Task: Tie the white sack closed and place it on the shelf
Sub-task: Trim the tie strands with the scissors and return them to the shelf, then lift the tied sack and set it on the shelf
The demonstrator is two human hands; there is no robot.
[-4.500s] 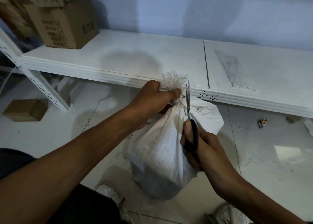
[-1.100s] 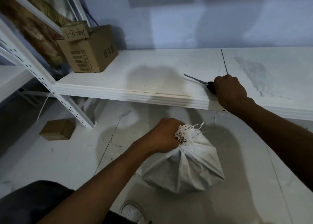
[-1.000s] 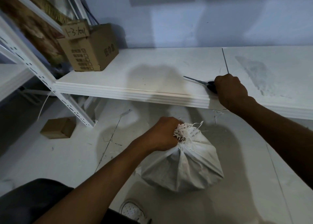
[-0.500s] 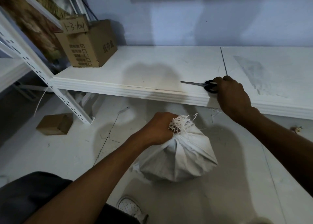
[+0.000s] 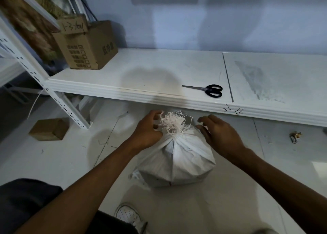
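Note:
The white sack (image 5: pixel 177 164) sits on the pale floor below the shelf, its neck gathered and tied, with a frayed white tuft (image 5: pixel 172 122) sticking up. My left hand (image 5: pixel 146 129) is against the left side of the neck, fingers curled loosely by the tuft. My right hand (image 5: pixel 217 133) hovers at the right side of the sack top, fingers spread and holding nothing. The white shelf (image 5: pixel 159 73) runs across just beyond the sack.
Black-handled scissors (image 5: pixel 207 89) lie on the shelf near its front edge. A cardboard box (image 5: pixel 88 46) stands at the shelf's left end beside the rack upright (image 5: pixel 35 74). A small box (image 5: pixel 48 129) lies on the floor at left. My white shoe (image 5: pixel 131 218) is below the sack.
My right hand let go of the scissors, left them on the shelf and came down to the right of the sack's top. My left hand loosened its grip on the neck.

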